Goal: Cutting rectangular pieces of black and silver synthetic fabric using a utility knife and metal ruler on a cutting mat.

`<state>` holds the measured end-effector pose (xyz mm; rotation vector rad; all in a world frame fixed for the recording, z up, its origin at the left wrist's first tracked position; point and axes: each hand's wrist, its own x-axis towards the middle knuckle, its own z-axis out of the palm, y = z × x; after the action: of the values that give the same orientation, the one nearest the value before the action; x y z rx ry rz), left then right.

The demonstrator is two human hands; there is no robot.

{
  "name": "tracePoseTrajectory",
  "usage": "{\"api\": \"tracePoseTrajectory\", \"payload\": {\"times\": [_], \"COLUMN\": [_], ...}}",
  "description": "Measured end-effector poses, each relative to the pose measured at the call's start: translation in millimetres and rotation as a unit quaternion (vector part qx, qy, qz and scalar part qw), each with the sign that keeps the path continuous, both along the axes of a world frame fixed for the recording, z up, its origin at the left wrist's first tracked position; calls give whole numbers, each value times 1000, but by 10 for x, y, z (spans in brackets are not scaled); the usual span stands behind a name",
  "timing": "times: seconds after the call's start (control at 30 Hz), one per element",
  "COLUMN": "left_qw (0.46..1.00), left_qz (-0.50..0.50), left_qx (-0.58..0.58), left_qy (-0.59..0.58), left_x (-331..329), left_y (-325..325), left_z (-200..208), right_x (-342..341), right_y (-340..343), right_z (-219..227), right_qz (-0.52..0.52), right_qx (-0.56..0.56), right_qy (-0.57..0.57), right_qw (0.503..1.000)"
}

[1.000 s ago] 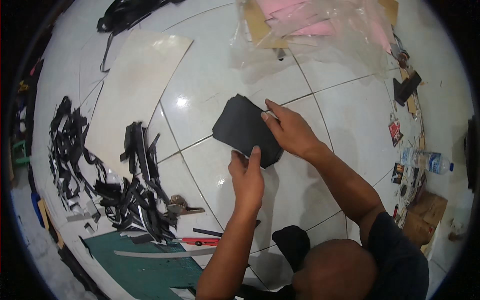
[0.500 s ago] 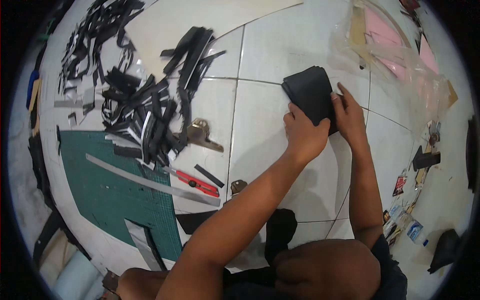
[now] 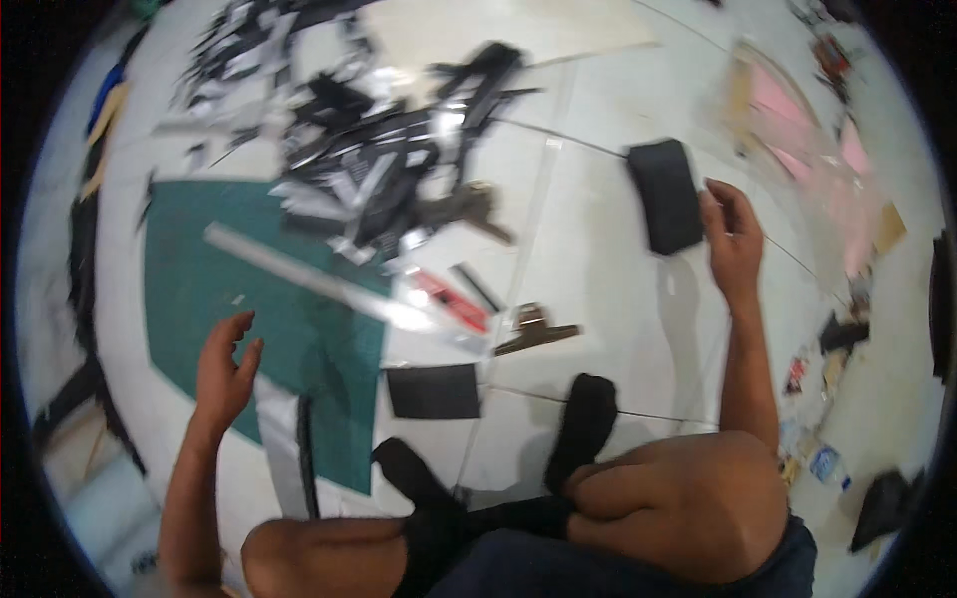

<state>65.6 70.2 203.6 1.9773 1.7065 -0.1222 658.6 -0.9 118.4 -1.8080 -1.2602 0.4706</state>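
A neat stack of black rectangular sheets (image 3: 665,196) lies on the tiled floor at right of centre. My right hand (image 3: 736,239) is just beside its right edge, fingers loosely curled and apart, holding nothing; whether a fingertip touches the stack I cannot tell. Over the lower left of the green cutting mat (image 3: 239,299) hovers my left hand (image 3: 224,369), open, its thumb away from its fingers. Nearest to it are a long silver-and-black strip (image 3: 281,429) and a metal ruler (image 3: 299,274) lying across the mat. A single black rectangle (image 3: 434,392) rests near my feet.
A red utility knife (image 3: 451,301) and a metal bulldog clip (image 3: 534,329) lie mid-floor; another clip (image 3: 480,207) sits by a heap of black and silver offcuts (image 3: 369,169). A cream sheet (image 3: 518,30) spreads behind. Pink sheets in clear plastic (image 3: 783,115) and a bottle (image 3: 827,465) are at right.
My left hand has let go of the black stack and swung left over the mat. The stack now lies on the floor, my right hand beside it. The view has shifted.
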Motion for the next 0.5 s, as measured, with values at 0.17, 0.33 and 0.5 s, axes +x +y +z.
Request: {"api": "tracePoseTrajectory", "payload": {"times": [0.17,0.33,0.5], "left_qw": [978,954,924], "left_qz": [170,275,307], "left_qx": [107,119,229], "left_qy": [47,28,12], "left_x": [-1608,-1718,-1382], "left_y": [-1237,-2269,-2403], "left_z": [-309,-1076,-1449], "right_x": [-879,-2171,-3483], "right_y": [448,707,852], "right_z": [903,1493,1200], "right_qz": [303,533,640], "right_qx": [-37,-165,-171], "right_qy": [-111,-241,-246], "right_qw": [946,794,707]}}
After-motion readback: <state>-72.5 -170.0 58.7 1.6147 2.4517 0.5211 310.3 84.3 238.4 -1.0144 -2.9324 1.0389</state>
